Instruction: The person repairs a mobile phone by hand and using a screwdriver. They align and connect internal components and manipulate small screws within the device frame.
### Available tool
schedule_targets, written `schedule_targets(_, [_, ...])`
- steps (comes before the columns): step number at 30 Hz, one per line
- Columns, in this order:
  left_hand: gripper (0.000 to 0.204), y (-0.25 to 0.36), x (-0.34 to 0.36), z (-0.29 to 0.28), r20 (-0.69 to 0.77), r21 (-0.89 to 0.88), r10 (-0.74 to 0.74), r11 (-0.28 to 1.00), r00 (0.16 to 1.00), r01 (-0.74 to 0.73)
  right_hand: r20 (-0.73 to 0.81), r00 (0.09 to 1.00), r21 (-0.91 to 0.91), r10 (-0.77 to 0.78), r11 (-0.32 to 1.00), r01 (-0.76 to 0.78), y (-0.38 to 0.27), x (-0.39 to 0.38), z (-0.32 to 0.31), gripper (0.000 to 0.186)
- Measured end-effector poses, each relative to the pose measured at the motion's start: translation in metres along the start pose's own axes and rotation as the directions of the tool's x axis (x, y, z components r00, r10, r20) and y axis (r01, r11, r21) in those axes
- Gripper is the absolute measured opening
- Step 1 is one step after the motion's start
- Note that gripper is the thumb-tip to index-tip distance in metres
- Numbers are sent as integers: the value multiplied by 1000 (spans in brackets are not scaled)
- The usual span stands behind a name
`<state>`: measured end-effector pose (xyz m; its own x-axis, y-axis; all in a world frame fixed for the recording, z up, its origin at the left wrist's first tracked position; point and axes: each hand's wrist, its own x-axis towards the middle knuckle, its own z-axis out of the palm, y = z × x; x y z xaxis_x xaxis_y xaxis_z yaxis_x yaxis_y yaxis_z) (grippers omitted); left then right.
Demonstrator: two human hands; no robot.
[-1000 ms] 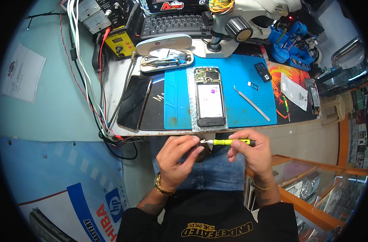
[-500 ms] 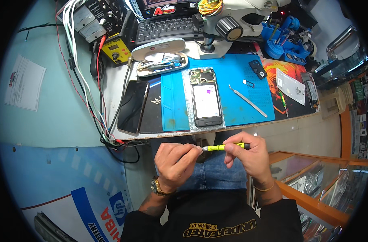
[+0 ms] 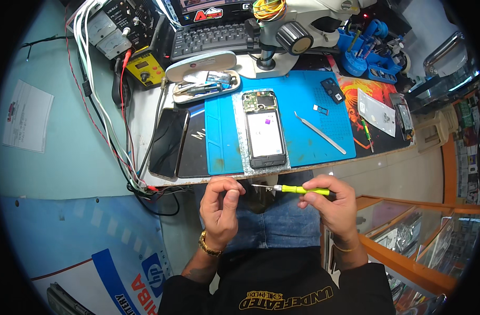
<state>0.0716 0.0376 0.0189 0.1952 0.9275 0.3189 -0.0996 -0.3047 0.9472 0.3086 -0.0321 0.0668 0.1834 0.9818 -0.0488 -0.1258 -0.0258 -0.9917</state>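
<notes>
Above my lap, my right hand holds a small yellow-green screwdriver by its handle, thumb and fingers wrapped round it. Its thin metal shaft points left toward my left hand, with a short gap between. The left fingers are curled against the thumb, and whatever they may hold is too small to tell. Ahead on the blue repair mat lies an opened phone on bubble wrap, its circuit board exposed at the far end. Tweezers and a small SIM tray lie to its right.
A dark phone lies left of the mat. Beyond stand an open tool case, a keyboard, a microscope and a yellow-black power unit. A black phone part, white pouch and blue organiser are right. Cables hang left.
My hands have drawn apart, baring the screwdriver's shaft, which my left fingers were touching before. The left hand has turned and shifted slightly left. The view has shifted slightly.
</notes>
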Motion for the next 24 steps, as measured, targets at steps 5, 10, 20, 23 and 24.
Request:
schedule_targets(5, [16,-3,-4,13,9,-269,-208,942,978,203,37,980,-65,-193,979,195,4,2,-4,14])
schedule_targets(10, [25,-4,-3,16,80,-232,-301,921,950,312,62,933,-355,-354,866,352,3,1,-2,22])
schedule_targets(20, [26,-4,-5,10,177,-195,-303,922,936,335,142,883,-443,-447,769,460,-8,6,3,29])
schedule_targets(23, [25,-4,-4,10,186,-156,-280,938,942,310,138,885,-456,-445,764,456,-9,6,3,28])
schedule_targets(24, [25,-3,-3,10,185,-159,-272,940,944,302,141,882,-465,-449,757,459,-10,6,4,28])
